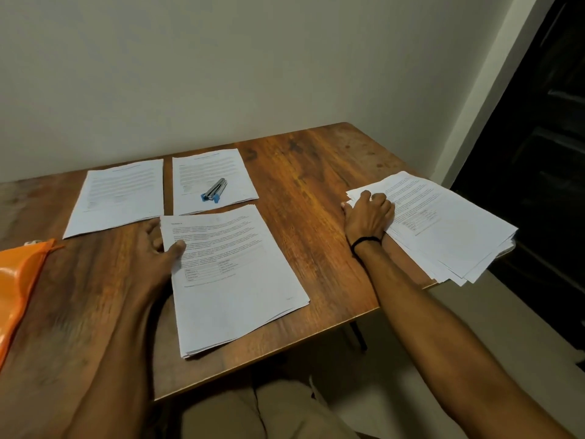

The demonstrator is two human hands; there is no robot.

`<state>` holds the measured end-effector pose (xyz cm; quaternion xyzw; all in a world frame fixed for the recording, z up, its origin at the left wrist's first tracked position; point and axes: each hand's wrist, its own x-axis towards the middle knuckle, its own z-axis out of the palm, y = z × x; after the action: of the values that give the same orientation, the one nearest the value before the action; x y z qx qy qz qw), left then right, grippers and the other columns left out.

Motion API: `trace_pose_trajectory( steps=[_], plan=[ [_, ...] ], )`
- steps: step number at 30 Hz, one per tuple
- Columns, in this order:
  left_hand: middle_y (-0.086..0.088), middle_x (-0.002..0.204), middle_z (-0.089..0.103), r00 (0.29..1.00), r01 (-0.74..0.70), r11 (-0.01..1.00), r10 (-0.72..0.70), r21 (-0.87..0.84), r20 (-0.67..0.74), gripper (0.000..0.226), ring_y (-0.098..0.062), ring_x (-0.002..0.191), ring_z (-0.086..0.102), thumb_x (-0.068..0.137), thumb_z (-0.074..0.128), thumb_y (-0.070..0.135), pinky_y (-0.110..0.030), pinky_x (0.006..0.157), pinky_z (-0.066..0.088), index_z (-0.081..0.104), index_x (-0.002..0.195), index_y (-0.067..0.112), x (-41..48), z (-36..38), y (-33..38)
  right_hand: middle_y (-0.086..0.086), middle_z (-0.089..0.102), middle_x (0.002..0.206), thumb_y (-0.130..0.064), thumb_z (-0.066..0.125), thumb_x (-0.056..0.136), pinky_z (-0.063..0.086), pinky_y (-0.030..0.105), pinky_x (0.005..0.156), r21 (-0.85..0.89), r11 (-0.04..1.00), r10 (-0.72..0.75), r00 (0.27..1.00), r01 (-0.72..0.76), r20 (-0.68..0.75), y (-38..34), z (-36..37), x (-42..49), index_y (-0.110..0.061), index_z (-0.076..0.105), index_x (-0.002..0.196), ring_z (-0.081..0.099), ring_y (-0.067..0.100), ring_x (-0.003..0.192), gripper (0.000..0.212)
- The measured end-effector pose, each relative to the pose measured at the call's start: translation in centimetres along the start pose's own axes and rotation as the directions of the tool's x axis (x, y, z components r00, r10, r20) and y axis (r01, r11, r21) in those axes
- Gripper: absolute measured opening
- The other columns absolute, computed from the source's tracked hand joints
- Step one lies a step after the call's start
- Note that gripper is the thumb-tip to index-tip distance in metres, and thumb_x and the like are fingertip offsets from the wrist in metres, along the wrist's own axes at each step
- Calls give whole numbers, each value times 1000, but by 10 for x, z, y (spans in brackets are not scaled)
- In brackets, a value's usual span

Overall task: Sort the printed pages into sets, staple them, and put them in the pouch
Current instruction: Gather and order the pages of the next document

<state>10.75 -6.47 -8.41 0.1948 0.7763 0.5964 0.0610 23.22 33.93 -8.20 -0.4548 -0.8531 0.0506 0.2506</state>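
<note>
the left hand pinches the left edge of the near stack, thumb on top. the right hand rests with fingers curled on the left corner of the loose pile, which overhangs the table at its right edge; whether it grips a sheet i cannot tell. bare wood lies between them.

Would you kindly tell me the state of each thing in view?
Near stack: squared, flat, pinched at its left edge by left hand.
Loose pile: fanned, overhanging the table edge, right hand curled on its corner.
Stapler: lying on far sheet.
Left sheet: flat, untouched.
Pouch: at left; opening unclear.
</note>
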Motion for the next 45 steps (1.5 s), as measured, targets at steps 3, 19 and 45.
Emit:
trace_pose_trajectory(
  steps=[3,19,45],
  plan=[
    [-2,136,62,998,47,998,-46,-33,41,73,-29,113,68,85,78,41,-48,89,58,42,145,21,-3,-3,4,20,56,124,-42,58,98,43,42,97,133,984,-120,993,118,6,-18,2,-17,-6,57,124,51,32,113,44],
    [-13,136,62,995,72,978,-85,-198,-58,84,-41,112,66,81,81,28,-49,86,59,34,148,9,-10,-7,14,-7,73,83,-28,83,81,58,28,70,888,400,-349,859,-226,375,-133,16,-84,-21,68,86,68,5,73,18],
    [-7,102,74,981,147,976,-165,-164,-100,26,-20,87,73,89,63,-10,-25,70,58,66,113,-2,-2,-9,5,4,73,103,-27,61,97,55,25,77,886,201,-651,619,-418,440,-116,-7,-73,-16,78,87,71,18,90,22]
  ],
)
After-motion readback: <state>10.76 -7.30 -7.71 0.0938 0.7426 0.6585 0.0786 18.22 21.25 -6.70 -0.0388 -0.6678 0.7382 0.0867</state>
